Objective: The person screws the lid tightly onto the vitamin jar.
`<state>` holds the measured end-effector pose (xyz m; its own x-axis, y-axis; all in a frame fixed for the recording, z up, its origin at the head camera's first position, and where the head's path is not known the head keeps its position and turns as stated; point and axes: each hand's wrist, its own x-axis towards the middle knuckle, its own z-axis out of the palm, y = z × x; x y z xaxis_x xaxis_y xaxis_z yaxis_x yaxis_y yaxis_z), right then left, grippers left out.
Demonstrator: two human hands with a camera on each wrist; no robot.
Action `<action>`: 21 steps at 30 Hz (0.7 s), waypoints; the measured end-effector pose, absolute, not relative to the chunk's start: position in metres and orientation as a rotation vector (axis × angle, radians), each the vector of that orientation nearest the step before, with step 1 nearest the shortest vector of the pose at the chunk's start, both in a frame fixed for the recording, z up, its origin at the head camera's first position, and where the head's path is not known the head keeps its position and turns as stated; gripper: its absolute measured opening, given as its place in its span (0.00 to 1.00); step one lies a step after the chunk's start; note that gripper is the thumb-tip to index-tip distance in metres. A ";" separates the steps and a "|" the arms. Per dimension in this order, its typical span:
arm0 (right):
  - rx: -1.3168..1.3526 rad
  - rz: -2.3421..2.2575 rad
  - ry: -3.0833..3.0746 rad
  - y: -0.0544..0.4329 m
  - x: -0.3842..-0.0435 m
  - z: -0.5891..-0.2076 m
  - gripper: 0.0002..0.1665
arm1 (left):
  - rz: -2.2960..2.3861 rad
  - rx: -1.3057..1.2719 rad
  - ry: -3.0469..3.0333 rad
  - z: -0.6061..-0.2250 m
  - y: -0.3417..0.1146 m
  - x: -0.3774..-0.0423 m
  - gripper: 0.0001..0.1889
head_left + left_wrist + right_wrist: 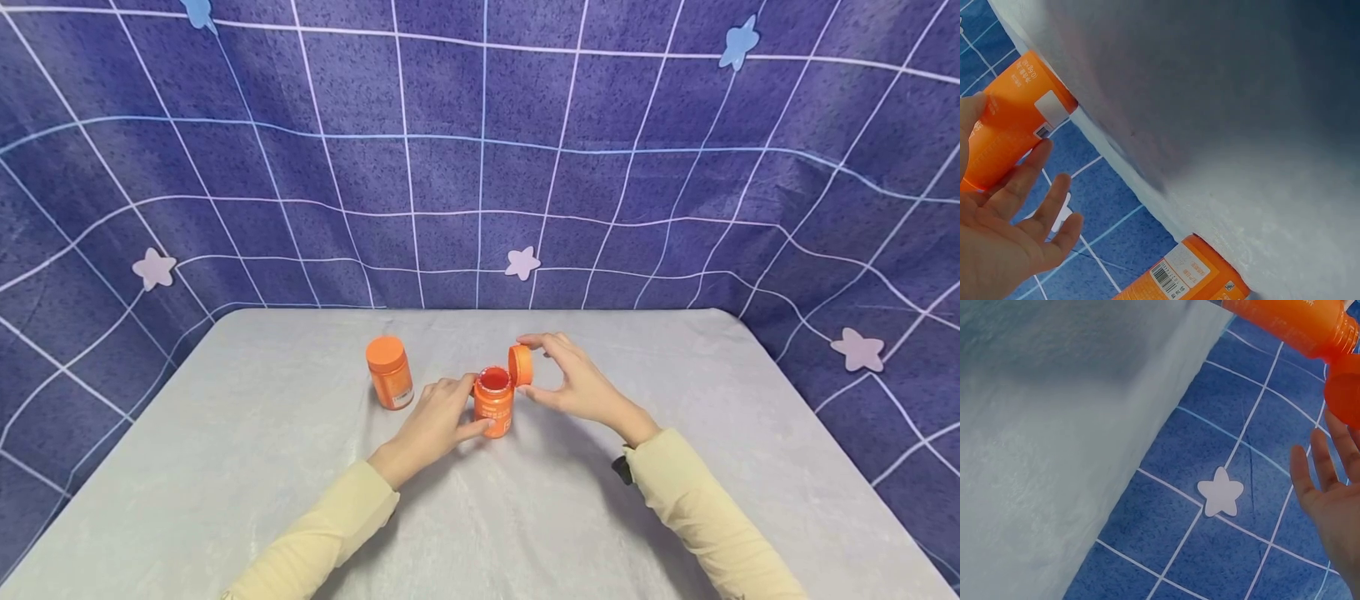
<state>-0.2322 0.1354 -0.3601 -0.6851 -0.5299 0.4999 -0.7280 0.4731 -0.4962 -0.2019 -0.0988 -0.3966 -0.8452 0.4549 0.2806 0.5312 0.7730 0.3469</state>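
An uncapped orange bottle (493,410) stands upright on the grey-covered table, its round mouth showing red inside. My left hand (437,419) grips this bottle from the left, thumb at the front and fingers around the far side. In the left wrist view the bottle (1013,115) sits between thumb and fingers. My right hand (573,379) pinches the orange lid (521,365) between thumb and fingers. The lid is tilted on its side, right at the bottle's rim. In the right wrist view the lid (1344,390) overlaps the bottle's neck.
A second orange bottle (390,375), with its lid on, stands upright to the left of my left hand. Grey cloth covers the table (480,533). Behind it and at both sides hangs a blue-purple curtain (450,175) with grid lines and stars.
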 end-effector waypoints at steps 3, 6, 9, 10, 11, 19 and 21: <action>1.066 1.032 -2.440 0.133 -0.232 -0.359 0.35 | -0.628 -0.781 -2.786 -0.397 -0.099 -0.202 0.30; 1.080 1.029 -2.423 0.131 -0.233 -0.359 0.34 | -0.628 -0.782 -2.782 -0.397 -0.099 -0.202 0.30; 1.104 1.010 -2.408 0.128 -0.235 -0.359 0.33 | -0.623 -0.783 -2.783 -0.397 -0.099 -0.202 0.30; 1.112 1.006 -2.404 0.128 -0.236 -0.359 0.33 | -0.621 -0.785 -2.779 -0.397 -0.099 -0.202 0.30; 1.120 1.002 -2.399 0.127 -0.236 -0.359 0.33 | -0.616 -0.786 -2.779 -0.397 -0.099 -0.202 0.30; 1.166 0.998 -2.416 0.124 -0.236 -0.357 0.33 | -0.613 -0.778 -2.789 -0.398 -0.099 -0.203 0.31; 1.178 0.995 -2.420 0.123 -0.236 -0.357 0.33 | -0.615 -0.777 -2.789 -0.398 -0.099 -0.203 0.31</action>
<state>-0.2362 0.1229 -0.3568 -0.6324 -0.5865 0.5061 -0.7728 0.4334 -0.4636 -0.2028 -0.0991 -0.3980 -0.8471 0.4529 0.2781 0.5279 0.7777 0.3413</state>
